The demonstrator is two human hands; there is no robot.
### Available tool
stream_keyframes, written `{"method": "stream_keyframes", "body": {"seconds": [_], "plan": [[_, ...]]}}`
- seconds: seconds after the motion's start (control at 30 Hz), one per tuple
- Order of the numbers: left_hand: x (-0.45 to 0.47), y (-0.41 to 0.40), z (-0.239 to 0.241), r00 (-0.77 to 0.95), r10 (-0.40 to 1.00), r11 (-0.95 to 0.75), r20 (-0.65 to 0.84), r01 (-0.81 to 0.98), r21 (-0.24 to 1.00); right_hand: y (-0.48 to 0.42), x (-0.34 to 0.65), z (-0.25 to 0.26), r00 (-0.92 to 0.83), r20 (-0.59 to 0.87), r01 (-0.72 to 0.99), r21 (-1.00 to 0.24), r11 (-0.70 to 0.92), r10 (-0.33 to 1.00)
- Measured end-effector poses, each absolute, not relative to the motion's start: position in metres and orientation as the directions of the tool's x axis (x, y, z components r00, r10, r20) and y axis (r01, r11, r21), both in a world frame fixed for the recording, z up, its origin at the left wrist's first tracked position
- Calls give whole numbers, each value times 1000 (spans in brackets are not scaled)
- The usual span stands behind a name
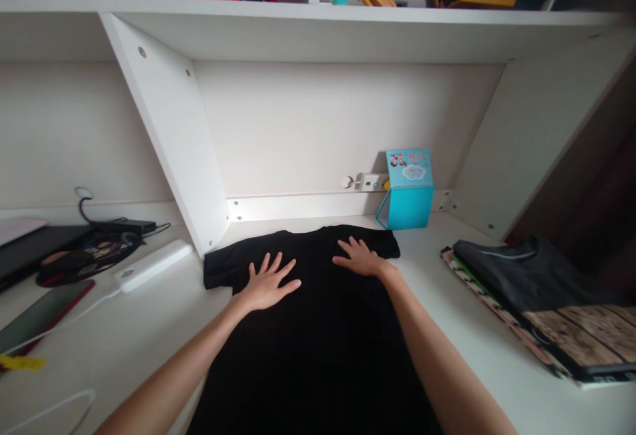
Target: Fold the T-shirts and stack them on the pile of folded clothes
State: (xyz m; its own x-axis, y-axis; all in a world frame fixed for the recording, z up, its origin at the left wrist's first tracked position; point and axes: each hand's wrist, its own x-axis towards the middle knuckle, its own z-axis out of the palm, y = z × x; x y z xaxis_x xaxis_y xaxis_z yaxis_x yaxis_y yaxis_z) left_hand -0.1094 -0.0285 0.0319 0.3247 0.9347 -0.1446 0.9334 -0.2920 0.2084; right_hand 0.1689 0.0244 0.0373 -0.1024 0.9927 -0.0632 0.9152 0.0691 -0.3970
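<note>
A black short-sleeved T-shirt [318,349] lies spread out on the white desk, its collar end toward the back wall and its lower part running out of view at the bottom. My left hand [268,284] rests flat on the shirt's left upper part, fingers spread. On the right upper part, near that sleeve, my right hand [358,257] lies palm down with its fingers apart. Neither hand grips the cloth.
A stack of folded clothes [546,309] sits at the right. Behind the right sleeve stands a blue desk calendar [410,206], beside a power socket [373,182]. At left are a white power strip [154,266], a phone [44,316] and cables. Toys line the shelf [318,14] above.
</note>
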Motion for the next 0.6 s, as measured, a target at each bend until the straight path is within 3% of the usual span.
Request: {"method": "stream_keyframes", "body": {"seconds": [0.13,0.3,0.43,0.53,0.6], "plan": [[-138,-14,28,157,980,-138,-119,979,153,17,151,13,-91,-215,946,-323,18,972],[-146,7,21,94,995,-89,-45,990,109,18,163,12,-32,-144,966,-257,-6,989],[-133,22,25,115,988,-102,-104,987,122,18,159,35,-41,-143,968,-251,3,989],[-126,28,25,107,990,-96,-92,989,115,-6,128,51,-157,-145,958,-265,114,977],[-124,30,24,93,994,-87,-58,991,102,-41,97,56,-332,-136,913,-296,281,933]]}}
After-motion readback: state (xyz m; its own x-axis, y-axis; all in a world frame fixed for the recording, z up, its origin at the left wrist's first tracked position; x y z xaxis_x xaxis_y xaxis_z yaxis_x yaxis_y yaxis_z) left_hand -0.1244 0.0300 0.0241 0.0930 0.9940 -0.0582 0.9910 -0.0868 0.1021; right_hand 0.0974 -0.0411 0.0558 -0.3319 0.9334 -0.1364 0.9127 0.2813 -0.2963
